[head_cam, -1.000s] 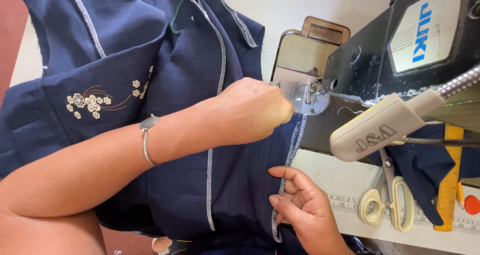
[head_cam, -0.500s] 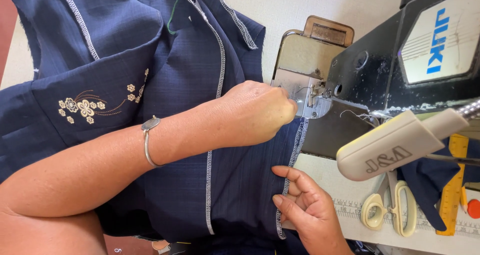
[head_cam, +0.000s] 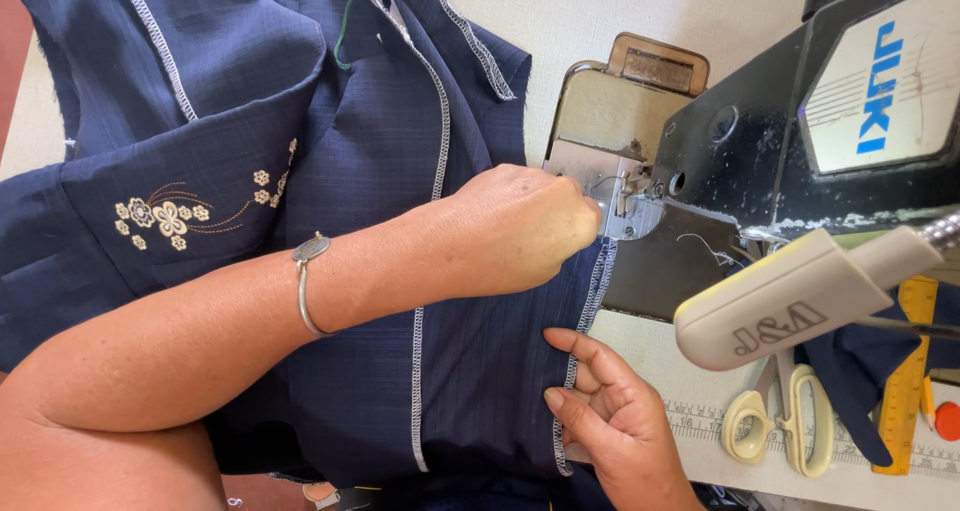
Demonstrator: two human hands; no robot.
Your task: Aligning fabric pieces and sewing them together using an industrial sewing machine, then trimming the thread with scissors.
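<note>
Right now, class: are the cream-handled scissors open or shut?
Shut: the cream-handled scissors lie on the table with their handle loops side by side; blades hidden under the lamp.
</note>
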